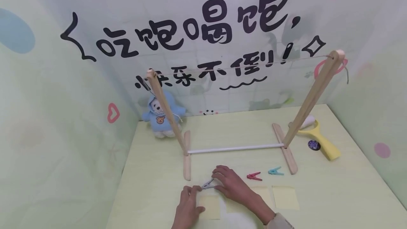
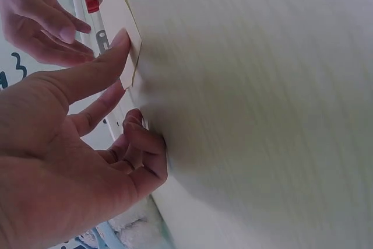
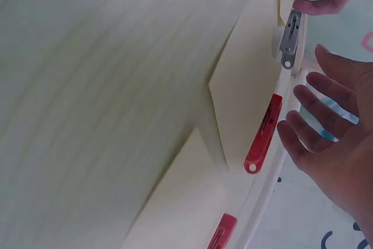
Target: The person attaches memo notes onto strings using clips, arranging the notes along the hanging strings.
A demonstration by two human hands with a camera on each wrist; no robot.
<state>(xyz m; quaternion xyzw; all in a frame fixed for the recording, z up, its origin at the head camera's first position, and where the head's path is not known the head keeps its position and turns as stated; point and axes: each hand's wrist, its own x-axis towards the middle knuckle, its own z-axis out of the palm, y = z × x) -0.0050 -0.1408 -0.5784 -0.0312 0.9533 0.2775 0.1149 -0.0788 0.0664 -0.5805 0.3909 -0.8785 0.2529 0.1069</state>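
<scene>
In the head view a grey clothespin (image 1: 208, 183) lies on the table between the two hands. The left hand (image 1: 189, 206) rests beside a pale yellow paper square (image 1: 212, 212); its index fingertip is at one end of the clothespin, and its thumb lies at the paper's edge. The right hand (image 1: 233, 186) is at the clothespin's other end, thumb and fingers spread around its legs. In the right wrist view that hand's fingers (image 3: 317, 106) are loose and apart from the grey clothespin (image 3: 289, 39). The left hand's thumb (image 2: 108, 65) overlaps the paper in the left wrist view.
A red clothespin (image 1: 254, 176) and a teal clothespin (image 1: 276, 171) lie to the right, above more paper squares (image 1: 285, 198). Behind stands a wooden rack (image 1: 310, 98) with a string across its top. A plush toy (image 1: 162, 121) and a yellow-handled lint roller (image 1: 327, 144) flank it.
</scene>
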